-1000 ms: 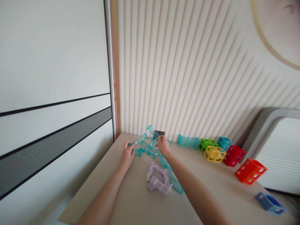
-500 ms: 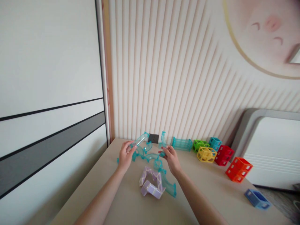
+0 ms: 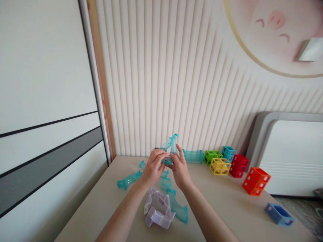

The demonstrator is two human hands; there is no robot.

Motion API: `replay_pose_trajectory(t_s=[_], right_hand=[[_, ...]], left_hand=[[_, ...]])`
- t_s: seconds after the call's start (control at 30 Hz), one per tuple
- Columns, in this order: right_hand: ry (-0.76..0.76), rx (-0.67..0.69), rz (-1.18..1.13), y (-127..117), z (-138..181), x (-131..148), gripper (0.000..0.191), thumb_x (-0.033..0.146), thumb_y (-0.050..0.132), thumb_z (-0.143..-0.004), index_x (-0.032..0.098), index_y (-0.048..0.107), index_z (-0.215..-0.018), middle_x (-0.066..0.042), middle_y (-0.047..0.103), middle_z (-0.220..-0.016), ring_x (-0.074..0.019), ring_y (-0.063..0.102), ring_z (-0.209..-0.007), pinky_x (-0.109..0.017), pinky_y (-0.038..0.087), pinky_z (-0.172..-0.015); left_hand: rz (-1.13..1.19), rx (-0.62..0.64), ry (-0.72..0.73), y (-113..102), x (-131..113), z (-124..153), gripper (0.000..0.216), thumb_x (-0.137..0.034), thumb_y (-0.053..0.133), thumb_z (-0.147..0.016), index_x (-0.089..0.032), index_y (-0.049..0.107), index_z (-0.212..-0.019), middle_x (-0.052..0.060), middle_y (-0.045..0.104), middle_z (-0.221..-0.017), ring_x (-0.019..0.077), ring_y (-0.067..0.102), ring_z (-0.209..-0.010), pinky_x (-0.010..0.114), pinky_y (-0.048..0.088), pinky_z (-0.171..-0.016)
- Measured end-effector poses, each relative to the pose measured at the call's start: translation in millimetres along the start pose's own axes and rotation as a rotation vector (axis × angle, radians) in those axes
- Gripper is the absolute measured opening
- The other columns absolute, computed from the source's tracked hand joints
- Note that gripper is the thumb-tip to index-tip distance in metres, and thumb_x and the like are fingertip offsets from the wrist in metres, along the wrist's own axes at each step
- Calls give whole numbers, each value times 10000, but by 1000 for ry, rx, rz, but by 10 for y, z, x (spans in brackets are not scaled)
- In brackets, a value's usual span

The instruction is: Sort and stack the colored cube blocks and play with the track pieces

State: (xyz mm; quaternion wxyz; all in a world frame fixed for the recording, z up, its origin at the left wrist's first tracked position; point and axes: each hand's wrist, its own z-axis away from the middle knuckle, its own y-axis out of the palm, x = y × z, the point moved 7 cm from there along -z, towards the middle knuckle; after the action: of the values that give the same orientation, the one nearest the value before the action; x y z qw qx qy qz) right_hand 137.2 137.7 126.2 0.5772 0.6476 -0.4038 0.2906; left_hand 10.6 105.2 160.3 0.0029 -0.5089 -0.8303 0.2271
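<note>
My left hand [image 3: 152, 166] and my right hand [image 3: 180, 168] meet above the beige table [image 3: 227, 208], fingers closed on clear teal track pieces [image 3: 170, 144] held together between them. The pieces stick up above my fingertips. Below my hands more teal track pieces lie on the table: one at the left [image 3: 128, 179], a curved one [image 3: 178, 208] near my right forearm. A pale purple folded snake toy [image 3: 157, 211] lies nearest to me.
A row of coloured open-frame blocks stands along the ribbed wall: teal [image 3: 193, 156], green [image 3: 212, 156], yellow [image 3: 220, 166], dark red [image 3: 239, 166], orange [image 3: 256, 181]. A blue block [image 3: 279, 214] lies at the right. A white and grey headboard [image 3: 290, 154] borders the right side.
My hands have come together, joining the track pieces they each held apart before. The view has swung right and up. One teal piece now lies alone at the left.
</note>
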Motion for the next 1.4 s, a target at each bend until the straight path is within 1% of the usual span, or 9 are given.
replay_pose_trajectory(t_s=[0.13,0.33,0.43,0.57,0.67,0.77,0.9,1.1,1.4], right_hand=[[36,9,51,-91,41,62,659,430,751,-763,303,479,-1350,10,685,-884,-168,639,-775,-254,515,-629],[98,56,-2,-143,69,109,679,403,803,-734,308,493,-1330,24,693,-844,-157,646,-754,-233,490,-625],[49,35,33,-158,59,169,675,409,799,-746,313,485,-1336,17,699,-896,-155,652,-769,-231,497,-625],[-72,86,133,-86,81,257,642,408,806,-749,298,506,-1306,8,688,-951,-142,646,-747,-243,515,-636],[-102,182,208,11,127,219,580,423,781,-783,291,519,-1284,5,680,-934,-128,628,-695,-237,517,-600],[-147,240,295,62,158,131,487,470,707,-847,285,538,-1265,12,666,-862,-116,599,-612,-232,509,-545],[-181,254,411,54,146,15,443,542,561,-929,255,546,-1266,34,616,-714,-106,571,-503,-231,492,-497],[-117,164,328,-20,91,4,478,618,582,-864,257,541,-1174,15,617,-903,-79,573,-436,-228,483,-404],[-110,239,379,52,150,-18,453,568,597,-881,248,564,-1200,-13,673,-949,-95,614,-514,-216,485,-438]], left_hand=[[-135,191,283,141,-283,14,488,-39,464,-937,-251,482,-1376,86,641,-1189,233,568,-1207,468,494,-1060],[-45,316,314,171,-402,86,544,-82,515,-906,-260,451,-1416,97,612,-1320,286,471,-1346,521,432,-1114],[174,217,151,109,-368,34,532,-177,526,-924,-246,407,-1439,148,490,-1459,307,443,-1380,536,404,-1127],[515,-56,-470,58,-13,-24,520,-334,539,-957,-239,369,-1439,166,458,-1470,275,548,-1288,441,505,-1030],[778,45,-796,216,106,19,528,-446,620,-907,-220,471,-1361,139,594,-1330,252,647,-1146,368,562,-918],[899,121,-860,251,147,40,496,-447,701,-850,-202,575,-1262,112,677,-1212,239,676,-1075,333,558,-889],[904,43,-906,195,306,116,439,-456,736,-816,-193,641,-1154,90,711,-1139,217,697,-1006,340,537,-925],[793,-83,-927,64,435,134,456,-489,729,-805,-199,622,-1141,84,696,-1162,212,709,-968,368,532,-944],[745,66,-831,113,306,110,418,-440,677,-871,-201,637,-1211,74,751,-1062,232,705,-1025,335,544,-923]])
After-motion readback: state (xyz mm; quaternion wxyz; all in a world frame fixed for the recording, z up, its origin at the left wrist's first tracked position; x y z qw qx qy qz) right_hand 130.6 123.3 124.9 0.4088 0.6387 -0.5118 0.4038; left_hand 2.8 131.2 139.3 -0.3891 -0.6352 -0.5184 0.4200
